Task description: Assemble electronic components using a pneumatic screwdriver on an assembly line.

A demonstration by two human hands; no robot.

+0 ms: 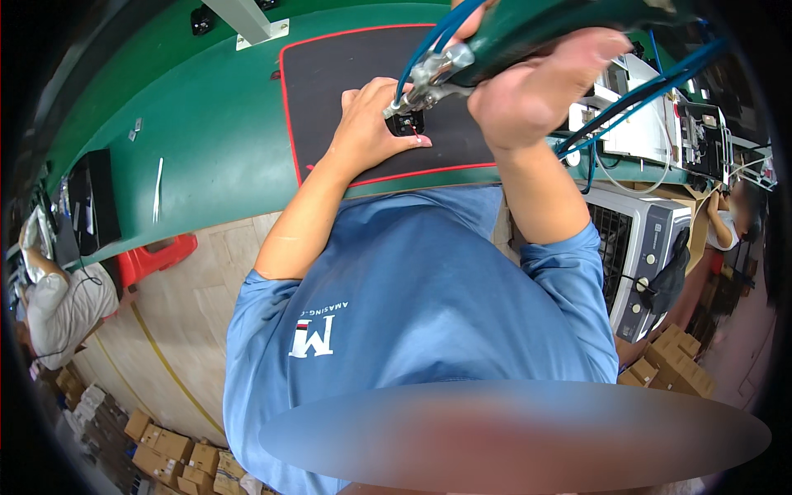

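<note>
Left hand (369,128) clamps a black part (407,125); right hand (528,95) grips a green tool (569,29).
Metal tip (433,78) partly covers the part.

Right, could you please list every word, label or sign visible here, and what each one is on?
Blue T-shirt: white lettering, one large letter beside a smaller line; I'd rather not copy it out.
Air cooler: panel markings, too small to read.
Lower-left cardboard boxes: no print I can make out.

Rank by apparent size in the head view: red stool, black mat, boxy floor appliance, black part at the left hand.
Black mat
Boxy floor appliance
Red stool
Black part, partly hidden
</note>
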